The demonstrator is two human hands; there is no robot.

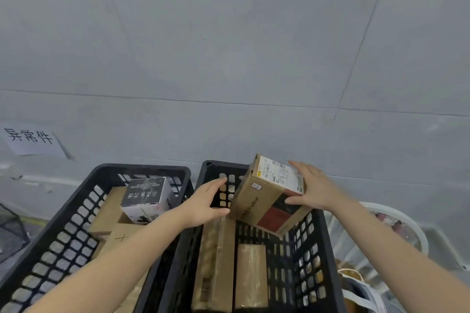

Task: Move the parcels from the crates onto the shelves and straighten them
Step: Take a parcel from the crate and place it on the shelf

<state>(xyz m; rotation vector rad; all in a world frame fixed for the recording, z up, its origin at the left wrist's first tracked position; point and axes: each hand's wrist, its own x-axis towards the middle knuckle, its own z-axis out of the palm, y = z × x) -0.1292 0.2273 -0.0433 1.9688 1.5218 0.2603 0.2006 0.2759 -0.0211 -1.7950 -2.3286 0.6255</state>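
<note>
— Entry one, right crate (330, 249): two flat parcels (216, 262) lie low, awaiting us.
— Entry two, box (256, 201): tilted above that crate. Our right hand (315, 190) grips its side; our left hand (203, 201), fingers spread, likely steadies it.
— Beyond, left crate (142, 168): more waiting.

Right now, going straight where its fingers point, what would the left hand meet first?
The left hand would likely meet the brown side of the cardboard box that the right hand holds.

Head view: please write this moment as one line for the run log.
step: pick | cardboard box: tilted, over right crate | right hand: grips it | left hand: open, beside its lower edge
</note>
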